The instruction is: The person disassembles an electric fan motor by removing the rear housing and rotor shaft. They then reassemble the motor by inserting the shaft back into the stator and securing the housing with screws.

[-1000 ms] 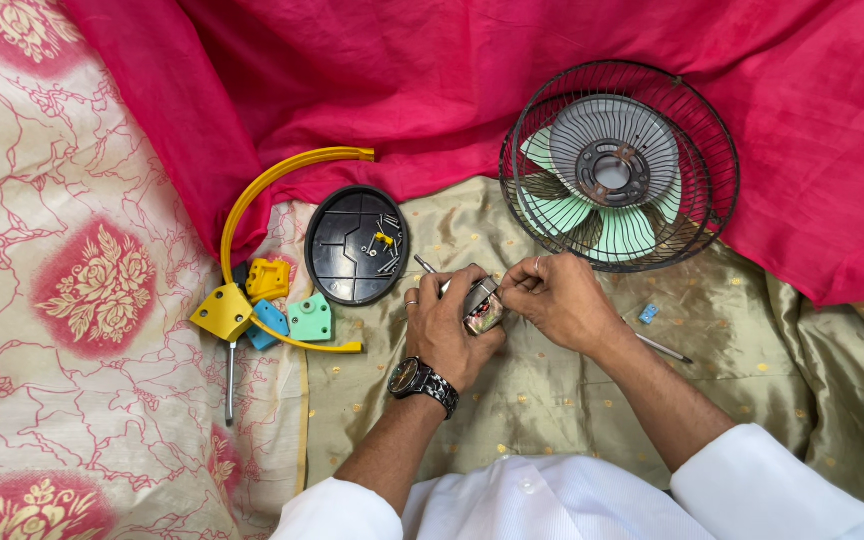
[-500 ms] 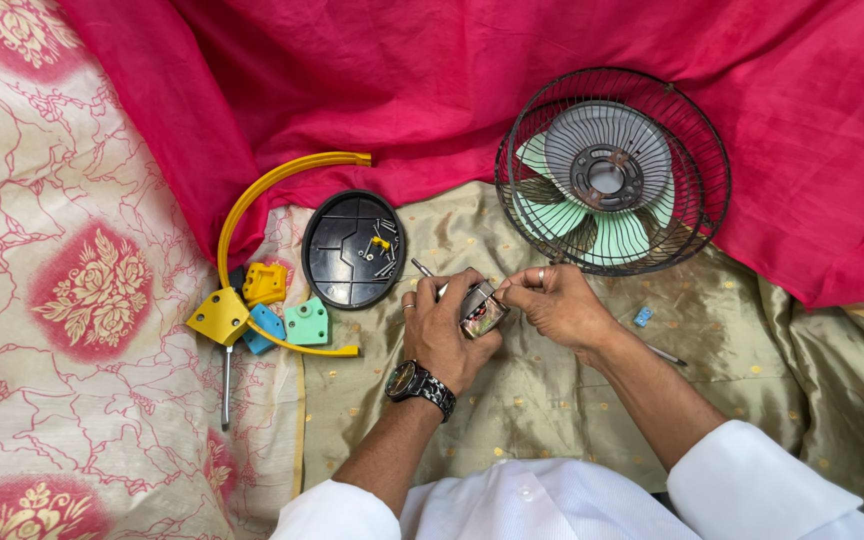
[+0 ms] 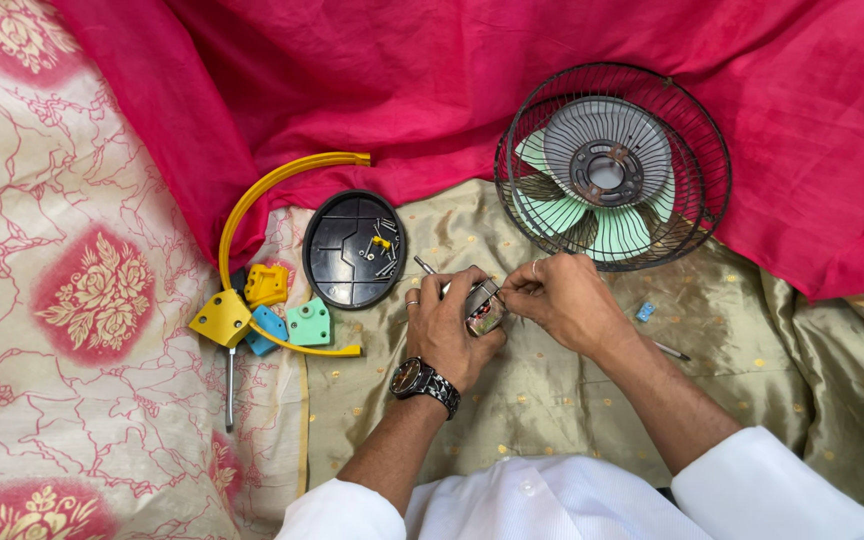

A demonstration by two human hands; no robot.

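**Small motor held between both hands, mid-cloth**

On the olive-gold cloth [image 3: 552, 400], just below the fan cage. Left hand [image 3: 452, 330] curled shut around a small metal motor [image 3: 482, 308], thumb and fingers wrapping its body; watch on that wrist. A thin shaft pokes out up-left from behind the fingers, so the motor's long axis runs diagonally, upper left to lower right. Right hand [image 3: 567, 300] comes in from the right, fingertips pinched at the motor's right-hand end; what they pinch is too small to tell, perhaps a wire or screw. Left hand carries the piece, right hand works on it; both touch it.

Nearby: fan cage with pale green blades [image 3: 612, 175] just above the right hand. Black oval cover [image 3: 352, 250] holding loose screws, left of the hands. Yellow curved bracket [image 3: 252, 220] and coloured plastic blocks well left. Red fabric [image 3: 352, 80] behind.
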